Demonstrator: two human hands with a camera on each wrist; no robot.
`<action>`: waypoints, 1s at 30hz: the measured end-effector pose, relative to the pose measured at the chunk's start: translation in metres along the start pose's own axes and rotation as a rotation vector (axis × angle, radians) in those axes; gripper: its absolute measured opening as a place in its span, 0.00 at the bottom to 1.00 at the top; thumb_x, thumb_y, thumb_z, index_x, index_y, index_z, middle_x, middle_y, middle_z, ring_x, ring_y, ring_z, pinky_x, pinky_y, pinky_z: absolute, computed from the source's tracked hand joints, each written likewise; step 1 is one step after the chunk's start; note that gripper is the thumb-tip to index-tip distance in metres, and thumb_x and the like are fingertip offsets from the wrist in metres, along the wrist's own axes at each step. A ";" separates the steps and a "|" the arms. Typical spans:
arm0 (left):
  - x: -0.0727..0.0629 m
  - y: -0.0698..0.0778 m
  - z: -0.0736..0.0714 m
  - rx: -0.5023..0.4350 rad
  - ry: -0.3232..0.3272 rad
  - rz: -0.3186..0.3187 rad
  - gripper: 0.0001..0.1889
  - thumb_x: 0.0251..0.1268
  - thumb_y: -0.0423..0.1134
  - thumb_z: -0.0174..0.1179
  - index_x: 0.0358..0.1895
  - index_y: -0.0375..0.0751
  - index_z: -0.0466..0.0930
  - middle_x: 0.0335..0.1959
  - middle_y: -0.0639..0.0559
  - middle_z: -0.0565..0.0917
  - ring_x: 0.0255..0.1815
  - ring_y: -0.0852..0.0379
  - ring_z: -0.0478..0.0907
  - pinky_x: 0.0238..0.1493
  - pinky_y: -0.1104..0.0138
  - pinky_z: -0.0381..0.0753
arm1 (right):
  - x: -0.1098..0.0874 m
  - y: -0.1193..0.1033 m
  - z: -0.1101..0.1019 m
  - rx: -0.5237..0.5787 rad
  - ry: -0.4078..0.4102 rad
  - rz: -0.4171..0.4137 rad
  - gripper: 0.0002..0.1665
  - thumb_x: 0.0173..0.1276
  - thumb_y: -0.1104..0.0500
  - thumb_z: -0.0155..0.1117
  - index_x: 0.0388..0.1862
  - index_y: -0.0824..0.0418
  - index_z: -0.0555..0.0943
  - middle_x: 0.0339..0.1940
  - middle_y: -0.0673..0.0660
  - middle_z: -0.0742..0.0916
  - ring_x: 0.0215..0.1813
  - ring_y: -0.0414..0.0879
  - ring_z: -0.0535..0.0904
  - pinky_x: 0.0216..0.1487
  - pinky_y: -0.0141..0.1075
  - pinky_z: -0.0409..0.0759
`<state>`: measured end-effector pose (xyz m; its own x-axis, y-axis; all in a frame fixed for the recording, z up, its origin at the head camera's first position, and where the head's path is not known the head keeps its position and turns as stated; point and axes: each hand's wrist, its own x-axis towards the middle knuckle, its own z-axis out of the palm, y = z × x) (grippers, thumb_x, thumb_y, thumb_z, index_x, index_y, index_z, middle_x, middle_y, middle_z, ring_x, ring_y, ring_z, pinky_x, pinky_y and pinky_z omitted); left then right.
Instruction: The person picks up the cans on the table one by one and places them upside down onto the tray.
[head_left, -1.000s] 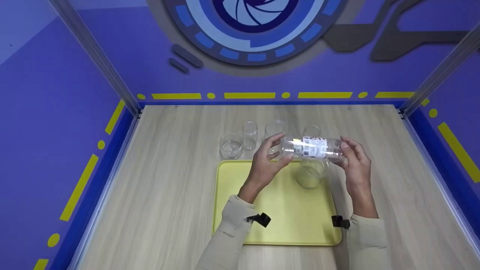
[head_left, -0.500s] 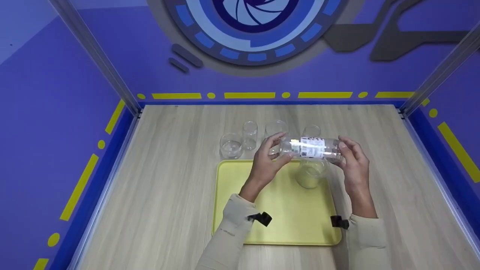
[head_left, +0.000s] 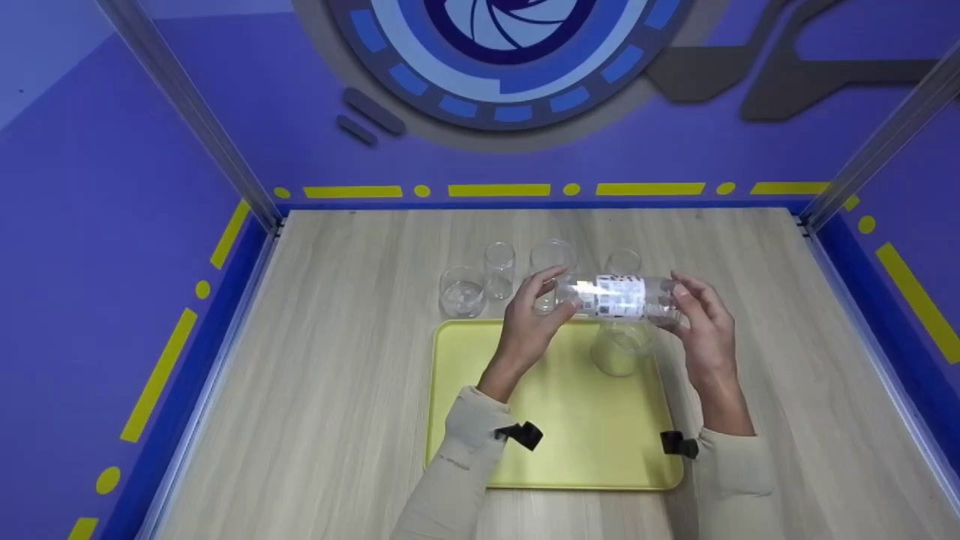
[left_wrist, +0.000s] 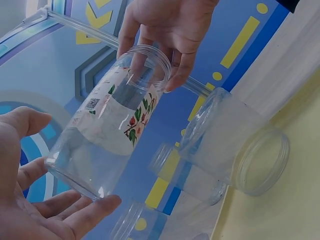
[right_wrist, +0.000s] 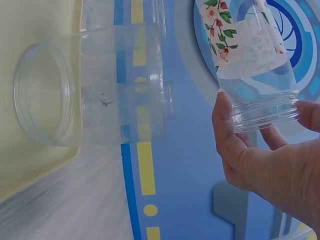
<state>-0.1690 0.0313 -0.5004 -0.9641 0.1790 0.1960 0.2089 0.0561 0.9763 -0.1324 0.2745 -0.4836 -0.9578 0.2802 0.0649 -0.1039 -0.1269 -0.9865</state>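
We see the left hand (head_left: pixel 525 326) curled round the base of a clear jar (head_left: pixel 621 296), thumb and fingers on the smooth rounded edge, while the right hand (head_left: pixel 709 334) grips the ribbed, threaded neck (right_wrist: pixel 265 112) between thumb and fingers. The jar is a long, straight-sided cylinder, held sideways in the air above the far part of a tray (head_left: pixel 555 420), base to our left and mouth to our right. We cannot tell whether it is glass or plastic, but its wall is glossy and catches a bright streak of light. Round its middle runs a whitish label (right_wrist: pixel 245 47) printed with red and pink blossoms and green leaves.

The tray is matt yellow, a rectangle with rounded corners and a low raised rim. On its far right part, below the jar, stands a broad cylinder (head_left: pixel 619 356), transparent and round-mouthed. Beyond the tray we count four more see-through vessels: a squat tub (head_left: pixel 463 294), a slim tube (head_left: pixel 499 270), a wide canister (head_left: pixel 553 255) and a small round-topped pot (head_left: pixel 623 262), all on a pale, streaky wood-grain table (head_left: pixel 337 375)
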 end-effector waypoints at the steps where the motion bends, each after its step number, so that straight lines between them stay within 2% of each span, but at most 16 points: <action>1: 0.000 -0.001 0.000 0.004 0.005 0.000 0.28 0.70 0.48 0.68 0.72 0.55 0.79 0.71 0.57 0.77 0.72 0.51 0.74 0.62 0.52 0.81 | 0.000 0.000 0.000 0.005 -0.005 0.000 0.26 0.86 0.55 0.55 0.72 0.71 0.73 0.61 0.62 0.79 0.60 0.55 0.77 0.49 0.37 0.85; 7: 0.000 -0.002 -0.001 -0.017 0.015 0.006 0.27 0.71 0.48 0.66 0.72 0.48 0.79 0.71 0.54 0.78 0.70 0.46 0.76 0.64 0.49 0.79 | -0.001 -0.001 0.001 0.019 -0.025 0.002 0.26 0.86 0.56 0.54 0.72 0.72 0.73 0.64 0.65 0.77 0.61 0.57 0.75 0.49 0.38 0.86; 12: -0.001 0.000 -0.002 -0.023 0.024 0.003 0.25 0.71 0.46 0.67 0.70 0.50 0.80 0.69 0.55 0.80 0.69 0.52 0.77 0.63 0.53 0.80 | -0.002 -0.001 0.003 0.044 -0.016 0.004 0.24 0.86 0.57 0.54 0.71 0.71 0.74 0.62 0.64 0.78 0.59 0.54 0.78 0.48 0.37 0.86; 15: -0.001 -0.001 -0.003 -0.030 0.030 0.008 0.25 0.70 0.45 0.68 0.69 0.49 0.81 0.67 0.52 0.81 0.67 0.53 0.78 0.62 0.55 0.81 | -0.002 -0.001 0.004 0.048 -0.012 0.002 0.23 0.86 0.57 0.55 0.70 0.70 0.75 0.61 0.61 0.79 0.59 0.53 0.78 0.48 0.37 0.86; 20: -0.001 -0.002 -0.004 -0.053 0.045 0.021 0.23 0.70 0.43 0.68 0.67 0.47 0.83 0.65 0.47 0.83 0.64 0.52 0.80 0.59 0.56 0.83 | -0.002 -0.001 0.005 0.034 -0.021 0.005 0.24 0.86 0.57 0.54 0.71 0.71 0.73 0.61 0.59 0.80 0.60 0.53 0.78 0.49 0.37 0.86; 24: -0.002 -0.002 -0.005 -0.071 0.044 0.030 0.23 0.70 0.43 0.69 0.67 0.47 0.83 0.64 0.48 0.83 0.64 0.53 0.80 0.58 0.55 0.84 | -0.003 -0.002 0.004 0.025 -0.034 0.012 0.25 0.86 0.56 0.54 0.72 0.72 0.72 0.61 0.59 0.79 0.61 0.52 0.78 0.51 0.37 0.85; 30: -0.003 0.001 -0.007 -0.088 0.050 0.036 0.23 0.70 0.42 0.70 0.66 0.44 0.83 0.63 0.47 0.83 0.64 0.48 0.80 0.54 0.59 0.86 | -0.004 -0.003 0.001 -0.043 -0.054 0.008 0.28 0.86 0.54 0.53 0.75 0.71 0.71 0.64 0.61 0.78 0.63 0.52 0.78 0.54 0.35 0.83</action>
<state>-0.1667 0.0240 -0.4997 -0.9637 0.1295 0.2336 0.2308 -0.0365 0.9723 -0.1290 0.2724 -0.4810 -0.9718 0.2271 0.0638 -0.0857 -0.0881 -0.9924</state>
